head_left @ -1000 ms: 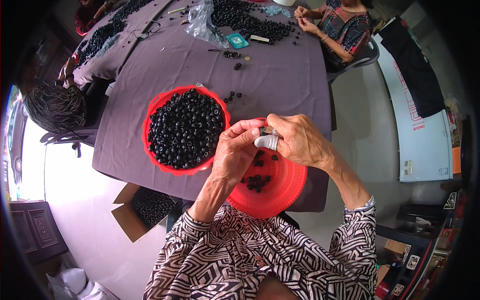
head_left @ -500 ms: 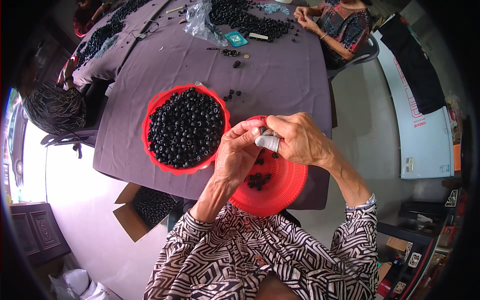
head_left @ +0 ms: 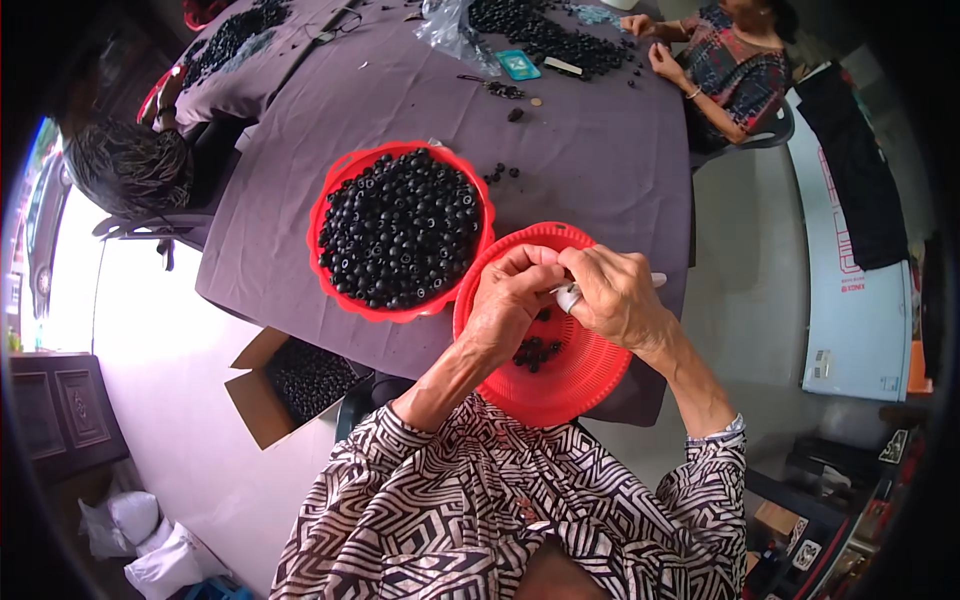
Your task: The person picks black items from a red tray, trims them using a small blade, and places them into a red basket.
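Over a red plastic basket [head_left: 590,375], my left hand [head_left: 510,305] and my right hand [head_left: 615,295] meet, fingertips pinched together. What sits between the fingertips is too small and covered to make out. A whitish wrap [head_left: 567,297] covers a finger of my right hand. A few black round pieces [head_left: 537,352] lie in the basket below my hands. To the left stands a red scalloped bowl [head_left: 318,215], heaped with black bead-like pieces [head_left: 400,230], some showing pale rings.
The purple-grey tablecloth [head_left: 590,150] holds loose black pieces [head_left: 500,173], a blue packet [head_left: 518,65] and a clear plastic bag [head_left: 450,35]. People sit at right [head_left: 735,70] and left [head_left: 125,165]. A cardboard box [head_left: 262,405] of black pieces stands below the table's left front.
The view has shifted, so the table and bowls appear farther right and higher. My hands stay pinched together over the basket, with the fingers turned slightly. The right-hand person's hands have moved apart.
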Tool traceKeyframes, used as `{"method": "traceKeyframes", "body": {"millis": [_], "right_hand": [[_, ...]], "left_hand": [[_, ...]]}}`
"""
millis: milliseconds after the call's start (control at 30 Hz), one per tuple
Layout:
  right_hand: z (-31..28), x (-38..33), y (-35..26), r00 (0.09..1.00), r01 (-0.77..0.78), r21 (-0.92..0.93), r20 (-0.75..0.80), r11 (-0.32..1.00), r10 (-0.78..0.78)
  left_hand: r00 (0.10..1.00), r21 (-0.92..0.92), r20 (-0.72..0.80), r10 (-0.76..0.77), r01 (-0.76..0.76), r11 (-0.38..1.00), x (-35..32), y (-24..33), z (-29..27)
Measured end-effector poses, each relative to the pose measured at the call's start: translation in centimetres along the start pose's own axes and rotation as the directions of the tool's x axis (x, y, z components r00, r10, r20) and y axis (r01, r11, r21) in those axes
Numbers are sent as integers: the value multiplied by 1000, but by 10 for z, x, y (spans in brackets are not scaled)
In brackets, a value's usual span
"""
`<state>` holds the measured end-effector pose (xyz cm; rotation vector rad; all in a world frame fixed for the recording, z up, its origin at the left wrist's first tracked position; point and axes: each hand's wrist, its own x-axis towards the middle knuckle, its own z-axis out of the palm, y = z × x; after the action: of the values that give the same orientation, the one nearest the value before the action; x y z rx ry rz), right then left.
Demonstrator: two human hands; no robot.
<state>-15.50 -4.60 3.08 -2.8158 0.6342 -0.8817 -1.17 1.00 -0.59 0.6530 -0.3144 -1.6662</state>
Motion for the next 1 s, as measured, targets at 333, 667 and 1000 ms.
{"method": "traceKeyframes", "body": {"millis": [333, 667, 1000], "right_hand": [[19, -29, -3, 865, -318, 210, 463, 924, 193], [13, -16, -8, 897, -367, 353, 379, 861, 227], [-1, 30, -9, 954, -285, 416, 35, 863, 297]], "left_hand": [[659, 879, 398, 638, -76, -470, -8, 66, -64], [744, 807, 341, 574, 82, -585, 4, 83, -82], [993, -139, 91, 71, -58, 989, 4, 56, -12]]}}
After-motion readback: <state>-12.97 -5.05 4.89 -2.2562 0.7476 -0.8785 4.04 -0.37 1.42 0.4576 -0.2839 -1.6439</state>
